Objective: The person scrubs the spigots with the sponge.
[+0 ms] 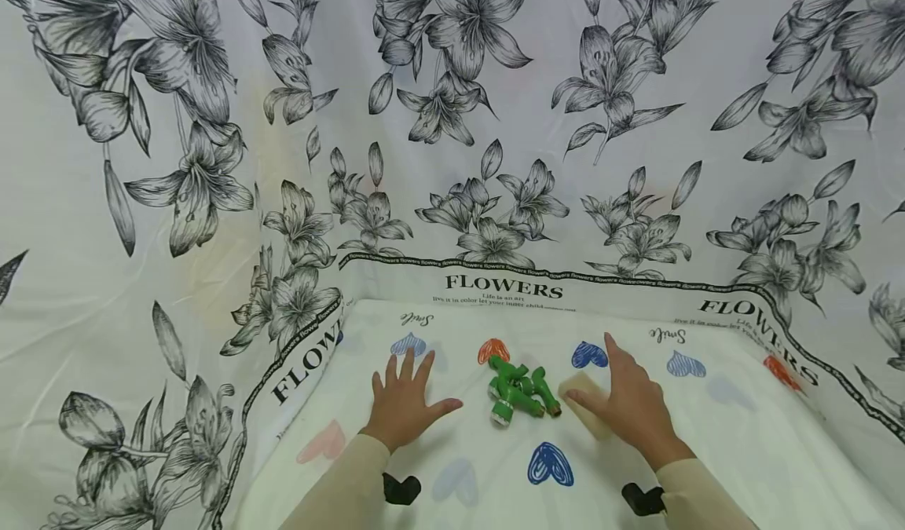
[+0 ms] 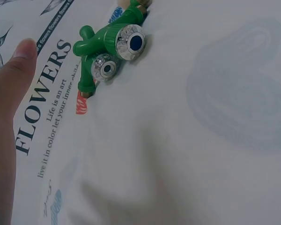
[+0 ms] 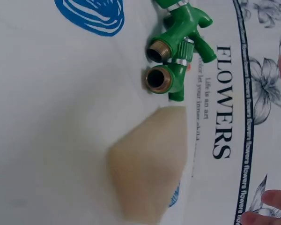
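Several green taps [image 1: 516, 389] lie in a small heap on the cloth between the two hands. Clear round handles with dark centres show on the taps [image 2: 105, 41] in the left wrist view, and threaded brass ends on the taps [image 3: 178, 35] in the right wrist view. My left hand [image 1: 404, 406] is left of the heap, fingers spread, holding nothing. A beige block [image 3: 152, 161] lies just right of the taps. Over its right side, my right hand [image 1: 635, 406] extends its fingers forward with the thumb out to the left; whether it touches the block cannot be told.
A white cloth [image 1: 396, 498] printed with hearts and words covers the surface. Behind and to the left hangs a white curtain [image 1: 495, 129] with black flower drawings. A dark lettered band [image 1: 601, 277] runs along the back.
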A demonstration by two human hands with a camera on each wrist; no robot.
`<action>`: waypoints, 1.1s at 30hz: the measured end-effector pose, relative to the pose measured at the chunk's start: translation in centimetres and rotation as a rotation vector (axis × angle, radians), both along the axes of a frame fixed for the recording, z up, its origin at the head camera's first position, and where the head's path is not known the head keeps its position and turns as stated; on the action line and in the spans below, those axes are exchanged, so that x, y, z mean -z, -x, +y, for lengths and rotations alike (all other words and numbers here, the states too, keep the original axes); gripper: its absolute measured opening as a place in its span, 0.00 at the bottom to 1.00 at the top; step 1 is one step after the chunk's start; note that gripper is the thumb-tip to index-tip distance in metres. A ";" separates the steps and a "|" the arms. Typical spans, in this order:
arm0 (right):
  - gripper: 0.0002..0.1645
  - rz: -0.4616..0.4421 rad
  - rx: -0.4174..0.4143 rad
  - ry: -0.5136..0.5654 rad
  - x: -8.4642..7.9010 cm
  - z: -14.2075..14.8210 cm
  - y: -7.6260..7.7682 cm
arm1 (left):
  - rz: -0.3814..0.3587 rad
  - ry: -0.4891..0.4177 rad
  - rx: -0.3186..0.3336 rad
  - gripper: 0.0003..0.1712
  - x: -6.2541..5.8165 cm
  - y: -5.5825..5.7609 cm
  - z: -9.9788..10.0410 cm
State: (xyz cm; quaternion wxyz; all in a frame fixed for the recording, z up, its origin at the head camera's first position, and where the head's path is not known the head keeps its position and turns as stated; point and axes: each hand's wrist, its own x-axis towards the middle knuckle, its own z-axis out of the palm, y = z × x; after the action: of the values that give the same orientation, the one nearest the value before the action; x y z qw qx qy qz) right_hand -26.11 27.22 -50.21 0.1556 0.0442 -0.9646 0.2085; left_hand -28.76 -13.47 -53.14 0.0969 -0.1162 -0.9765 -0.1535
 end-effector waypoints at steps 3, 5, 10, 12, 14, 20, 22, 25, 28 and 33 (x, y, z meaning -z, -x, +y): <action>0.81 -0.048 0.020 0.175 0.5 0.4 0.0 | 0.012 -0.030 0.002 0.70 0.2 0.0 0.6; 0.81 -0.089 0.031 0.294 0.8 0.5 0.0 | 0.021 -0.056 0.002 0.69 0.3 -0.1 0.8; 0.79 -0.144 0.044 0.460 2.0 0.9 -0.2 | 0.040 -0.202 0.033 0.63 0.5 -0.6 1.9; 0.79 -0.158 0.056 0.463 2.5 0.9 -0.1 | 0.027 -0.308 0.054 0.59 0.4 -0.8 2.6; 0.80 -0.179 0.073 0.449 3.0 0.9 0.3 | 0.000 -0.416 0.066 0.57 0.2 -0.9 3.4; 0.81 -0.228 0.126 0.377 4.8 0.5 1.7 | -0.120 -0.672 0.091 0.51 0.5 -1.1 6.0; 0.79 -0.228 0.130 0.349 5.5 0.3 1.9 | -0.185 -0.745 0.094 0.50 0.8 -1.2 6.9; 0.74 -0.210 0.124 0.289 6.4 0.1 2.3 | -0.266 -0.808 0.081 0.49 1.4 -1.4 8.1; 0.67 -0.171 0.123 0.228 7.0 -0.2 2.5 | -0.295 -0.831 0.075 0.47 2.0 -1.3 9.2; 0.61 -0.172 0.128 0.190 7.8 -0.6 2.8 | -0.298 -0.822 0.050 0.44 3.1 -1.1 10.6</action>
State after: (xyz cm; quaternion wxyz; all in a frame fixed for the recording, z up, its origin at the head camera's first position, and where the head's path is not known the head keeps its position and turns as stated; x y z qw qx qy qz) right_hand -28.87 26.59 -57.96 0.0887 -0.0505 -0.9511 0.2916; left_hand -27.66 -2.90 -56.29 -0.0105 -0.0681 -0.8344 -0.5468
